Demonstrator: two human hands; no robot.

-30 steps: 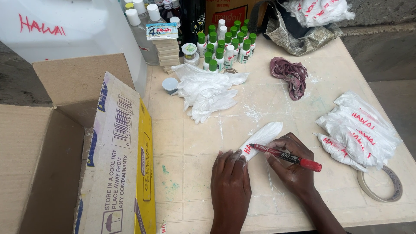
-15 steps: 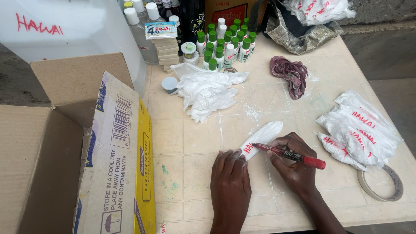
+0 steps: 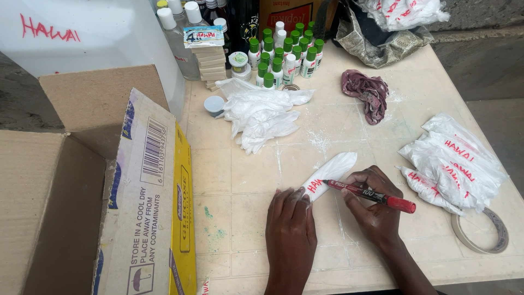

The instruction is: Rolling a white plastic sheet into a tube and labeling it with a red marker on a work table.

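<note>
Lying near-centre on the table (image 3: 382,125): small white bag (image 3: 332,170). Pinning its near end flat, fingers spread: left hand (image 3: 290,226). Gripping red marker (image 3: 371,195), tip touching bag: right hand (image 3: 375,203). Barely shifting since earlier frames.

Bright, even daylight; no hard source evident. Shadows soft and short, tucked under the hands (image 3: 333,213) and beside the open cardboard box (image 3: 82,207). Pale counter (image 3: 327,125) slightly washed out, mild glare on white plastic. Focus sharp throughout; slight wide-angle stretch at edges.
</note>
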